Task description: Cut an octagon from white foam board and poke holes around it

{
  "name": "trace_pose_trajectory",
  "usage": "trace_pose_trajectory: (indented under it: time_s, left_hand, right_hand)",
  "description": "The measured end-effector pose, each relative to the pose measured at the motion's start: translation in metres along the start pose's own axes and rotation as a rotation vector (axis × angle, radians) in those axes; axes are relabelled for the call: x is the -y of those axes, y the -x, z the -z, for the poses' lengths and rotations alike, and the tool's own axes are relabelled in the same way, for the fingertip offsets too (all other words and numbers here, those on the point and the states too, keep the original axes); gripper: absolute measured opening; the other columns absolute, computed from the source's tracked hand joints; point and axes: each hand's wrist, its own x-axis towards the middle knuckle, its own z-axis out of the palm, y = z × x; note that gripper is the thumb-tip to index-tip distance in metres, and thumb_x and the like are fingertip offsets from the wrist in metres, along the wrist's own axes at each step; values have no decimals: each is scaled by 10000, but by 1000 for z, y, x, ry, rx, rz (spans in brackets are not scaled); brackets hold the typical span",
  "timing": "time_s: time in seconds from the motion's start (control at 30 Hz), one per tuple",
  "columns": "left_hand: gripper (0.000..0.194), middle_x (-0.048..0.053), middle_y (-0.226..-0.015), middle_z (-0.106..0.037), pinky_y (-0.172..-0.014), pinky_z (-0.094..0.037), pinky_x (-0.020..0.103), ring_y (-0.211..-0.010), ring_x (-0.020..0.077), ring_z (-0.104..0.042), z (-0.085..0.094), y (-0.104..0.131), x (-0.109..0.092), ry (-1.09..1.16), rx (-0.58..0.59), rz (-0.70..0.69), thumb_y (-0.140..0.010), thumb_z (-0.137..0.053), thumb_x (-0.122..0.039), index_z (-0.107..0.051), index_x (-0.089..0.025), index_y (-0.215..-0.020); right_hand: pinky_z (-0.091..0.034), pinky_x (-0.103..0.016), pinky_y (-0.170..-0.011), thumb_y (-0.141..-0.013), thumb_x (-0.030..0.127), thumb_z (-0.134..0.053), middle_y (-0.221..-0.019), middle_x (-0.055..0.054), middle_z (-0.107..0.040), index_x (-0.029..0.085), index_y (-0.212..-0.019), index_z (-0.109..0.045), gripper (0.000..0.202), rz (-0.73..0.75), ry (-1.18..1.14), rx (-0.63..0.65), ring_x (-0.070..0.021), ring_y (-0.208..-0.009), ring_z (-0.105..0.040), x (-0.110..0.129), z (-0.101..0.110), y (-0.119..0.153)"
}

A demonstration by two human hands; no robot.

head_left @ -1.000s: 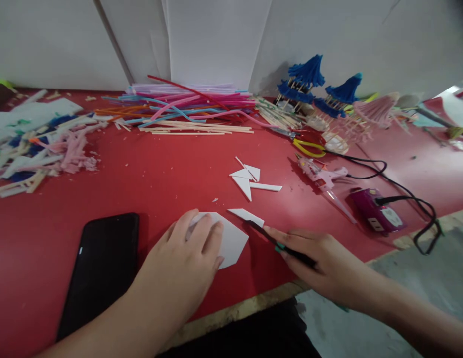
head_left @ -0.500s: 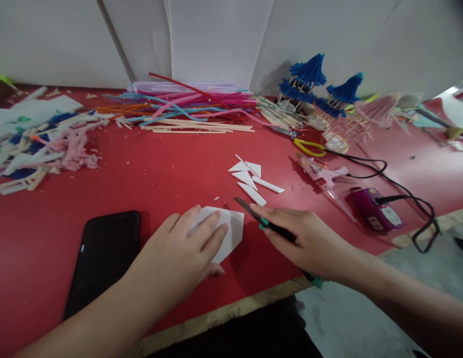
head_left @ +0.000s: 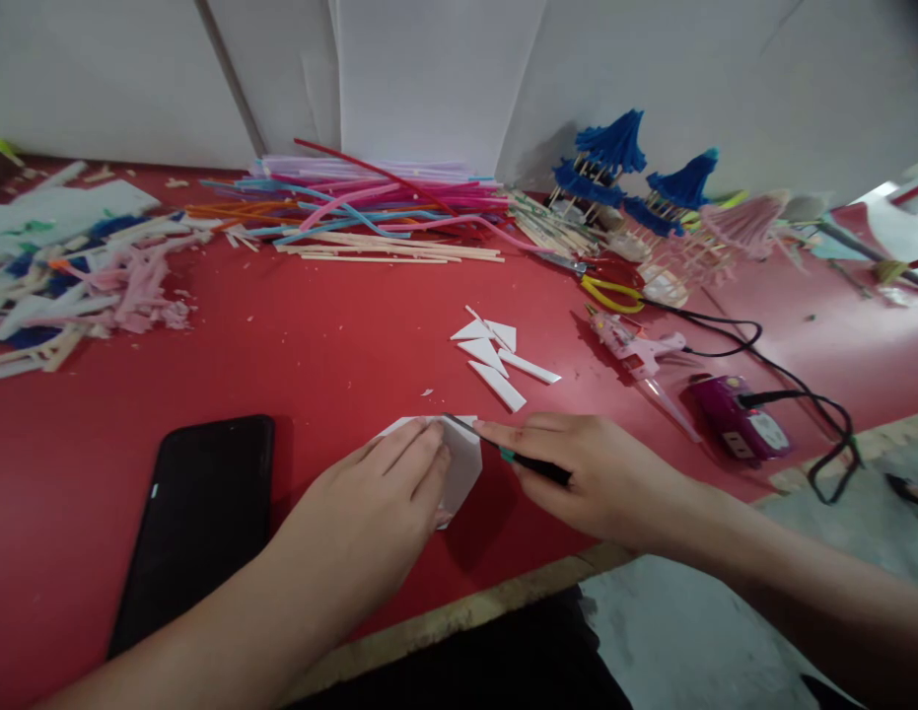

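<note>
My left hand [head_left: 377, 503] presses on a white piece of board [head_left: 464, 471] with cut corners, fingers together on its top face and hiding much of it. My right hand [head_left: 577, 473] grips a dark craft knife [head_left: 536, 466] with a green part, index finger stretched along it. Its blade lies across the upper right edge of the board, close to my left fingertips. Just beyond are several white offcuts [head_left: 497, 385], slivers and triangles, on the red table [head_left: 340, 335].
A black phone [head_left: 199, 518] lies left of my left arm. To the right are a pink glue gun [head_left: 636, 345], a purple power socket [head_left: 740, 419] with a cord, and yellow-handled scissors [head_left: 610, 293]. Behind lie pipe cleaners [head_left: 385, 202], blue-roofed models [head_left: 610, 143] and a scrap pile [head_left: 96, 281].
My right hand has moved left, bringing the knife blade from beside the board onto its upper edge. My left fingers have drawn together on the board.
</note>
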Motion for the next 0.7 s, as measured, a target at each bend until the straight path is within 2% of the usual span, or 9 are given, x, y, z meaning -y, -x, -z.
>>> trace_pose_trajectory:
  time_s: [0.33, 0.7]
  left_hand:
    - [395, 192, -1202, -670, -913, -518, 420, -1088, 316, -636, 2, -4, 0, -23, 3, -24, -854, -519, -144, -604, -24, -1220]
    - [464, 215, -1238, -647, -914, -524, 440, -1107, 340, -624, 1, -4, -2, -32, 4, -41, -794, -555, -124, -587, 13, -1236]
  right_hand:
    - [-486, -317, -724, -870, 148, -466, -871, -67, -679, 196, -1377, -546, 515, -87, -11, 61, -193, -794, -634, 9, 5, -2]
    - [-480, -312, -697, -875, 129, -453, -946, -86, -713, 164, -1375, -543, 509, -61, -11, 58, -194, -785, -650, 16, 6, -6]
